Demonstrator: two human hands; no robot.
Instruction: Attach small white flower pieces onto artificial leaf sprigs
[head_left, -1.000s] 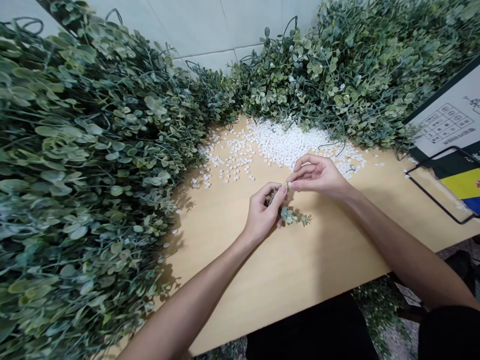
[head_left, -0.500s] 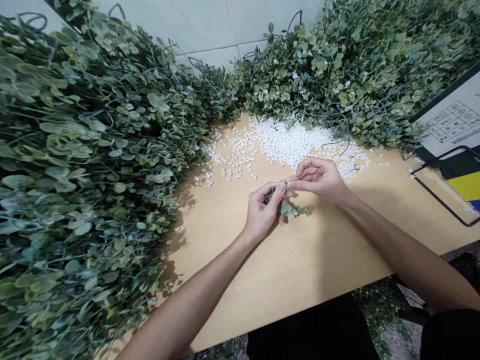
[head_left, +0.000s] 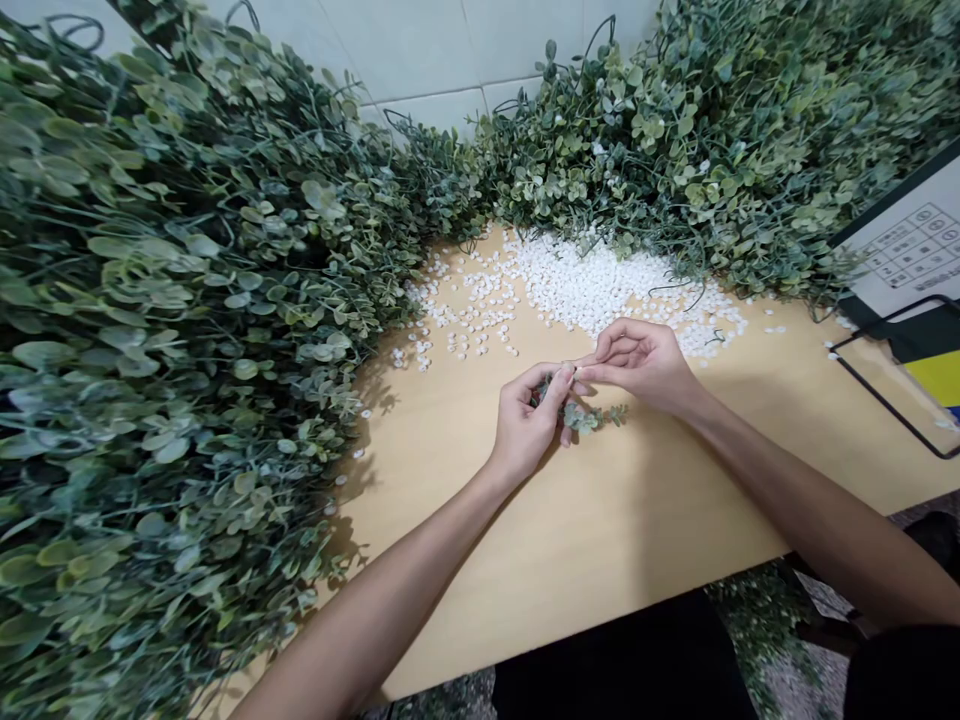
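My left hand [head_left: 529, 418] is closed around a small artificial leaf sprig [head_left: 589, 417], whose leafy end pokes out to the right below my fingers. My right hand [head_left: 637, 362] pinches at the left thumb and fingertip, where a tiny pale piece [head_left: 576, 368] shows between the two hands; it is too small to make out clearly. Just beyond my hands lies a spread of small white plastic rings or beads [head_left: 585, 285], dense in the middle and scattered to the left.
Tall heaps of artificial greenery [head_left: 187, 330] line the left side, with more greenery [head_left: 720, 150] along the back by a tiled wall [head_left: 420, 45]. At right stand a printed box [head_left: 919, 245] and a black wire frame [head_left: 885, 400] on the wooden table [head_left: 465, 590].
The view has shifted slightly. Both hands stay together in nearly the same pose, with only a small movement of the fingertips at the sprig.
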